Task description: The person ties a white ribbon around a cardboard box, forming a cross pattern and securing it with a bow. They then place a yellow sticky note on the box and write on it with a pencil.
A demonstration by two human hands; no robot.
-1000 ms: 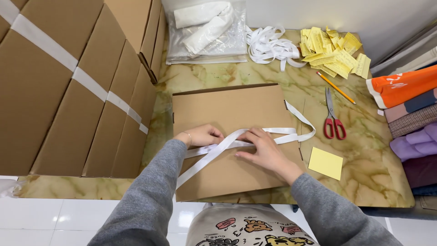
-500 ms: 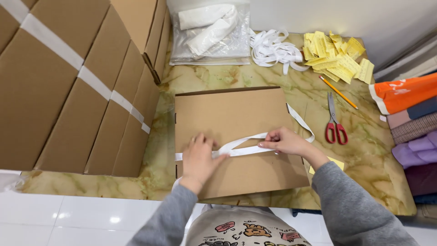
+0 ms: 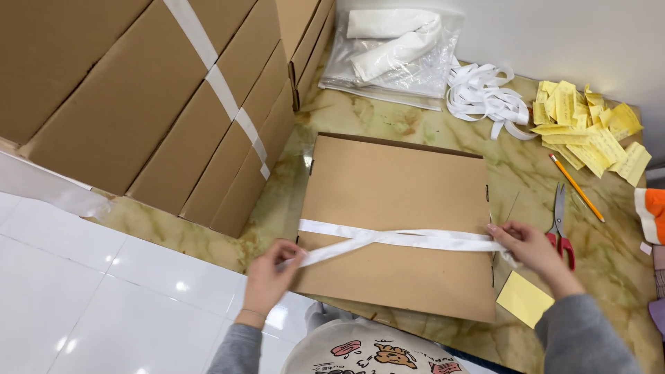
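A flat brown cardboard sheet [image 3: 398, 201] lies on the marbled counter. A white ribbon strap [image 3: 402, 239] runs across it in two crossing strands. My left hand [image 3: 271, 273] pinches the strap's end at the sheet's front left edge. My right hand [image 3: 530, 248] grips the strap at the sheet's right edge, and the strap is stretched flat between the two hands.
Red-handled scissors [image 3: 561, 228], a pencil [image 3: 576, 187] and a yellow note [image 3: 524, 299] lie right of the sheet. Yellow slips [image 3: 589, 131], loose white strap [image 3: 485, 97] and a plastic bag [image 3: 395, 55] sit behind. Taped cardboard boxes [image 3: 173, 104] stand at the left.
My hands have moved apart: the left went to the sheet's left edge, the right to its right edge, pulling the strap straight across. The camera view shifted left.
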